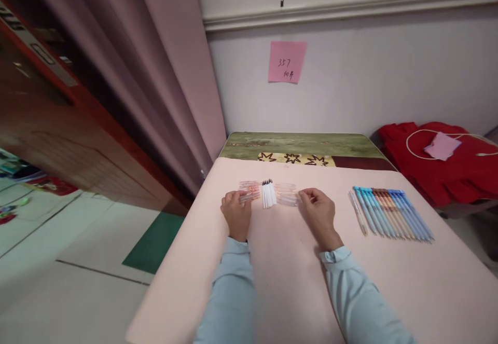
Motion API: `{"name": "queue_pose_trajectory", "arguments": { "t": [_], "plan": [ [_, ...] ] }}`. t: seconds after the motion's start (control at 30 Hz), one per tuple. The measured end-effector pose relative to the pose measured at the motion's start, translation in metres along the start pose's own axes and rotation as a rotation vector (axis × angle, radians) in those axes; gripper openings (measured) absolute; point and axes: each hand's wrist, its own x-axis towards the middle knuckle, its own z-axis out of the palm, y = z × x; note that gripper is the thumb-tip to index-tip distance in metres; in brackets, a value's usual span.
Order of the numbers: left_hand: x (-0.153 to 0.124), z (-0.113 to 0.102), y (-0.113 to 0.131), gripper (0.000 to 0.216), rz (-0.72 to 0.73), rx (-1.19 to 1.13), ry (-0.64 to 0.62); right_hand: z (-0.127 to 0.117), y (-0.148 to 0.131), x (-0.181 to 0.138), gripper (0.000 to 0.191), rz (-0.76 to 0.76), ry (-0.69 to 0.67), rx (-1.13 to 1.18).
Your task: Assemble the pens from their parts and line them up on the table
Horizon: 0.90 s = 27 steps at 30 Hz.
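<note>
My left hand (236,212) rests on the pink table (280,276), its fingers curled on a small pile of clear orange-tinted pen barrels (249,190). My right hand (319,210) lies to the right, fingers pinched at the edge of a pile of clear pen caps or tubes (286,194). Between the two piles sits a bundle of white refills (268,194) with dark tips. What exactly each hand grips is too small to make out.
A row of blue and orange pens (391,213) lies on the table's right side. Beyond the table are a patterned cloth (299,149), a wall with a pink note (287,61), red fabric with a white cord (439,162) at right, and curtains (155,74) at left.
</note>
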Motion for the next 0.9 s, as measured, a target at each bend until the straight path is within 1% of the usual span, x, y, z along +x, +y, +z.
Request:
{"name": "queue_pose_trajectory", "arguments": {
  "t": [0.1,0.17,0.23,0.3,0.37,0.43,0.5,0.57,0.63,0.7,0.9],
  "plan": [
    [0.001,0.001,0.002,0.016,-0.011,0.041,-0.034,-0.008,0.005,0.007,0.034,-0.007,-0.106,0.030],
    [0.001,0.001,0.004,0.015,-0.018,0.026,-0.011,-0.011,0.006,0.011,0.033,-0.031,-0.140,0.045],
    [0.001,0.001,0.008,0.011,-0.006,-0.004,0.034,-0.011,0.004,0.013,0.030,-0.090,-0.156,0.040],
    [0.000,0.002,0.013,0.005,0.055,-0.038,0.048,-0.008,-0.003,0.010,0.025,-0.182,-0.189,0.007],
    [-0.003,0.004,0.021,0.003,0.142,-0.050,0.007,-0.001,-0.012,0.004,0.021,-0.275,-0.236,-0.048],
    [-0.008,0.006,0.028,0.005,0.205,-0.031,-0.069,0.009,-0.021,-0.006,0.018,-0.338,-0.283,-0.114],
    [-0.013,0.007,0.034,0.007,0.230,0.005,-0.148,0.018,-0.029,-0.016,0.020,-0.375,-0.331,-0.188],
    [-0.017,0.008,0.037,0.010,0.242,0.028,-0.206,0.025,-0.033,-0.023,0.026,-0.401,-0.380,-0.276],
    [-0.021,0.009,0.039,0.012,0.246,0.044,-0.233,0.028,-0.035,-0.028,0.032,-0.419,-0.415,-0.370],
    [-0.023,0.010,0.039,0.012,0.233,0.076,-0.238,0.029,-0.036,-0.030,0.034,-0.429,-0.431,-0.444],
    [-0.027,0.012,0.041,0.009,0.096,0.226,-0.282,0.027,-0.037,-0.029,0.024,-0.433,-0.442,-0.508]
  ]
}}
